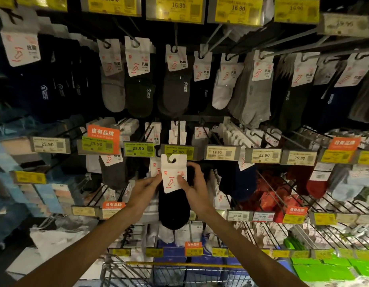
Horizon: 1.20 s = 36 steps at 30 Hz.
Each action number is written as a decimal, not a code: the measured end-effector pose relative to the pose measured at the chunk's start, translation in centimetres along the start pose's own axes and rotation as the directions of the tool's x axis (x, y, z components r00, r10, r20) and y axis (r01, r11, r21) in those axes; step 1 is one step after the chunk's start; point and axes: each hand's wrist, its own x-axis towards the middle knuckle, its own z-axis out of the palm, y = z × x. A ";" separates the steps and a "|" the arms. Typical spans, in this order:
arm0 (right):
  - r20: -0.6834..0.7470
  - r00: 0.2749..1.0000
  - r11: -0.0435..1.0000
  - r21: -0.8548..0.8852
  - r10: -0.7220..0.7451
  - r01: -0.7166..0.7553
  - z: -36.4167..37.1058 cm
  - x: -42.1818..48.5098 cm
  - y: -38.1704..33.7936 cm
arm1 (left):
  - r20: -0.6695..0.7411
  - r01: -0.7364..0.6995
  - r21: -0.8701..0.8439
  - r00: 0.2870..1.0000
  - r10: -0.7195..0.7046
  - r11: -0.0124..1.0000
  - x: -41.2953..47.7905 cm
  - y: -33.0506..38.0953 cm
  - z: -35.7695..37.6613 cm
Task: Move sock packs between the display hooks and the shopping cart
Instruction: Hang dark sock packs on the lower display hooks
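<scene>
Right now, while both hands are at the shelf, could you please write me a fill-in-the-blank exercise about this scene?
1. The left hand and the right hand together hold one sock pack whose socks are ____ in colour.
2. The price tag directly above that pack's white card reads ____.
3. The handle of the shopping cart at the bottom of the view is ____ in colour.
Missing words: black; 25.90; yellow.

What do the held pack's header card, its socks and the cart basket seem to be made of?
Header card: probably matte white cardboard; flat, printed, with a punched hook slot. Socks: soft black knit fabric, hanging limp. Cart basket: seemingly grey metal wire.
</scene>
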 end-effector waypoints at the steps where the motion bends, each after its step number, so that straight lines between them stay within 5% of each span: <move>1: 0.003 1.000 1.000 -0.011 -0.004 0.004 -0.1 -0.1 0.3 | 0.005 0.000 -0.001 1.000 0.000 1.000 -0.1 -0.2 0.1; 11: -0.049 0.997 0.997 0.056 0.060 -0.057 -0.5 0.8 0.8 | 0.130 0.004 -0.015 0.992 -0.002 1.000 -0.4 -0.1 0.8; 20: -0.078 0.994 0.990 0.119 0.081 -0.071 -0.5 3.8 -0.9 | 0.068 -0.090 0.007 0.994 0.090 0.996 1.8 1.8 1.4; 36: -0.127 0.983 0.991 0.044 0.134 -0.130 0.3 7.4 1.0 | -0.103 0.023 0.054 0.995 -0.017 0.998 5.6 1.2 2.2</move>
